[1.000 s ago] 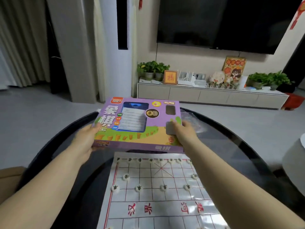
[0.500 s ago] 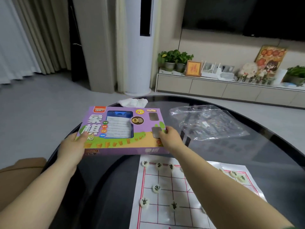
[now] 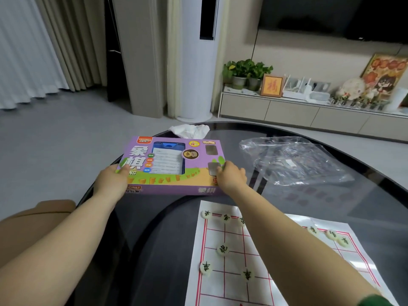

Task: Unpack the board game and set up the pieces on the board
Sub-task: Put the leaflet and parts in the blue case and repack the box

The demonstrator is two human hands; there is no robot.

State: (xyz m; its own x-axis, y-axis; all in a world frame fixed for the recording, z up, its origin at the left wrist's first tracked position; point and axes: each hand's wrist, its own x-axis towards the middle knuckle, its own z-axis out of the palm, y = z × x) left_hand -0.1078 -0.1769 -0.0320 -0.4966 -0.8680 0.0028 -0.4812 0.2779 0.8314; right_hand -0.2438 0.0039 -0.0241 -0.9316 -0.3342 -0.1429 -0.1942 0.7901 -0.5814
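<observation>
A purple Chinese chess box (image 3: 172, 166) is at the far left part of the dark glass table (image 3: 353, 206). My left hand (image 3: 110, 183) grips its left end, thumb on the lid. My right hand (image 3: 230, 178) grips its right front corner. A white paper board (image 3: 231, 257) with red grid lines lies nearer me on the right. Several round white pieces stand on it, such as one piece (image 3: 223, 249) and another piece (image 3: 205, 267). My right forearm hides part of the board.
A crumpled clear plastic wrapper (image 3: 293, 162) lies on the table right of the box. A white tissue (image 3: 189, 130) sits at the table's far rim. A tan cushion (image 3: 33, 217) is at my left. A low cabinet (image 3: 309, 111) with plants stands behind.
The box has moved left and away from the board with both hands still on it. My view has swung left, so the board now sits at lower right.
</observation>
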